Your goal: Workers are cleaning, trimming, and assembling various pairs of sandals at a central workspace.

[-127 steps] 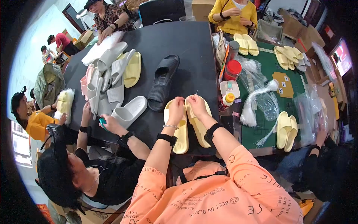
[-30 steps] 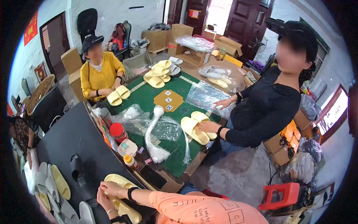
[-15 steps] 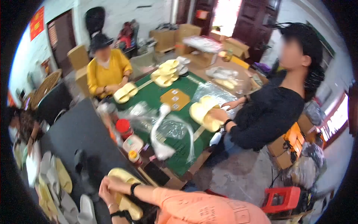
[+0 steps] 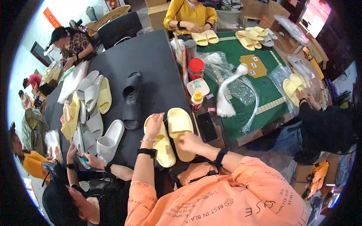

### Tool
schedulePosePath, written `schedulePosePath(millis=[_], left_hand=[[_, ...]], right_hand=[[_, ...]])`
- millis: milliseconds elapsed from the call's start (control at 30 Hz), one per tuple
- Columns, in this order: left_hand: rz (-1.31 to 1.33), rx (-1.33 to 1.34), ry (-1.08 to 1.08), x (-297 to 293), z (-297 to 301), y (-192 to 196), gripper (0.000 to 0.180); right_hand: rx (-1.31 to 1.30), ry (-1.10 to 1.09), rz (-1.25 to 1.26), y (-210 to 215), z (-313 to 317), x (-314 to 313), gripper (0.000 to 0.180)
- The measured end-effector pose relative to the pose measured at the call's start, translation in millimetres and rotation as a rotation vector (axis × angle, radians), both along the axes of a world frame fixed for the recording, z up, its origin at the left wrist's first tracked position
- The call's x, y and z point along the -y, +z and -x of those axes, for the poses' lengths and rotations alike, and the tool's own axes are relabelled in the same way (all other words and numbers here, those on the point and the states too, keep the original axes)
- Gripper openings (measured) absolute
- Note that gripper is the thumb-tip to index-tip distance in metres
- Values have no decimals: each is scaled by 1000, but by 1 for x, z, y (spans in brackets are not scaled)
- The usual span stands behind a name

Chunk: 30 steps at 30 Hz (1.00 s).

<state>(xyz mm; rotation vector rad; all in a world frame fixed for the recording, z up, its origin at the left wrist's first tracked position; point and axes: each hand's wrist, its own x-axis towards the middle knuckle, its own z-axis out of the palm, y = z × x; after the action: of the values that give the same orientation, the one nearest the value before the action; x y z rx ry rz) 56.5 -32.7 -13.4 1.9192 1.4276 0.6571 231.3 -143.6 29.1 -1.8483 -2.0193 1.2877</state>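
At a black table, past a heap of grey and yellow slippers and a black slipper, the left hand presses closed fingers on one pale yellow slipper while the right hand, fingers curled, grips its mate, a phone just beside.

Two slides side by side at table near edge; phone right of them, single slide left, slide pile further left.
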Motion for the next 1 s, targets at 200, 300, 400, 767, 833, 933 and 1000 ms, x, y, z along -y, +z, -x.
schedulePosePath(millis=[200, 300, 400, 767, 833, 933, 1000], left_hand=[[339, 103, 77, 27, -14, 37, 28], [50, 113, 205, 46, -14, 83, 27], [-225, 99, 269, 68, -57, 172, 26], [-806, 122, 13, 114, -172, 218, 29], [-610, 116, 82, 103, -174, 184, 24], [-386, 218, 116, 87, -156, 131, 18], [-311, 153, 274, 85, -138, 96, 14]], right_hand=[[-450, 192, -364, -22, 30, 1, 35], [-509, 261, -517, 15, 28, 15, 37], [-568, 264, -782, 37, 5, 13, 41], [14, -520, -1198, 89, -258, -7, 47], [170, -684, -1116, 60, -333, -5, 44], [258, -858, -942, -23, -438, 12, 41], [466, -817, -822, -92, -504, 21, 42]])
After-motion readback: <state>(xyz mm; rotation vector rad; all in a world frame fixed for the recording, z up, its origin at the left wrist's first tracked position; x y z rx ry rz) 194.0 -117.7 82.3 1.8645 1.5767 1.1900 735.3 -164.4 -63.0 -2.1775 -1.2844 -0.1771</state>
